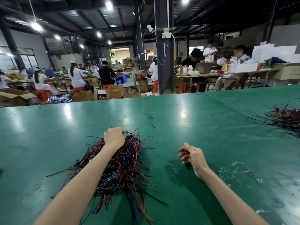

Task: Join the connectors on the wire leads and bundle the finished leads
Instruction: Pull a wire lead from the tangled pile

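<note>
While the glossy green tabletop (178, 127) fills the near half, I see a dim workshop behind it: a dark pillar (164, 62), ceiling lamps, seated workers at far benches and cardboard boxes (113, 91) on the floor. The wire leads (128, 169), red, black and blue, lie in a tangled pile left of centre. Its long axis runs near to far, and loose ends fan toward the near edge. My left hand (114, 138) sits on the pile's far end, its grip curled tight into the leads. My right hand (191, 155) is apart, right of the pile and low over bare tabletop, fingers loosely curled, nothing visible in its grip. A second heap of leads (284, 117) lies far right. Clear plastic scraps (235, 168) lie near right.
</note>
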`<act>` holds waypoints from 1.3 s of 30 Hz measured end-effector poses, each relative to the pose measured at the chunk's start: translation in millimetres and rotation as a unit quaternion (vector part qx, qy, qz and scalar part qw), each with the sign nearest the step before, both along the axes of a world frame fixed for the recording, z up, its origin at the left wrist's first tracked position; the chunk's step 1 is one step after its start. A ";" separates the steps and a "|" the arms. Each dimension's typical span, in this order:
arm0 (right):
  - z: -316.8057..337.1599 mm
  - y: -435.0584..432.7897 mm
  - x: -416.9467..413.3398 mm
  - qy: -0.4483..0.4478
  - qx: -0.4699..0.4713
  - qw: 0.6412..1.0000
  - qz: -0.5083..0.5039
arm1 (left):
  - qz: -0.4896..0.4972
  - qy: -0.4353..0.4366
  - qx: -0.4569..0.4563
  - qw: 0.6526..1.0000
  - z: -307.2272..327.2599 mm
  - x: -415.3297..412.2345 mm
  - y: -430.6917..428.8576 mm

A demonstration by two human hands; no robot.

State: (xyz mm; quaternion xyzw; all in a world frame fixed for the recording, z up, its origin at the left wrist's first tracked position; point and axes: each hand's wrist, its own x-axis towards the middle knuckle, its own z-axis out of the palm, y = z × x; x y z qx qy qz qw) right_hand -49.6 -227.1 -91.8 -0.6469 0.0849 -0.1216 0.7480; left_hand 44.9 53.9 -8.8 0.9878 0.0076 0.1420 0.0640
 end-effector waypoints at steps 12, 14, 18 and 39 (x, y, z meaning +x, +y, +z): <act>1.8 0.7 -1.0 0.000 0.008 1.000 0.002 | -0.045 0.088 -0.210 0.973 36.9 -0.7 15.1; 2.2 1.2 -1.6 0.001 0.008 1.000 0.003 | -0.050 0.076 -0.208 0.974 35.0 -0.2 14.5; 2.2 0.7 -2.1 0.002 0.009 1.000 0.003 | -0.055 0.022 -0.213 0.975 40.2 -0.3 13.6; 19.5 15.1 -15.9 0.017 0.076 0.983 0.167 | -0.228 0.152 -0.761 0.588 71.3 -97.3 -101.7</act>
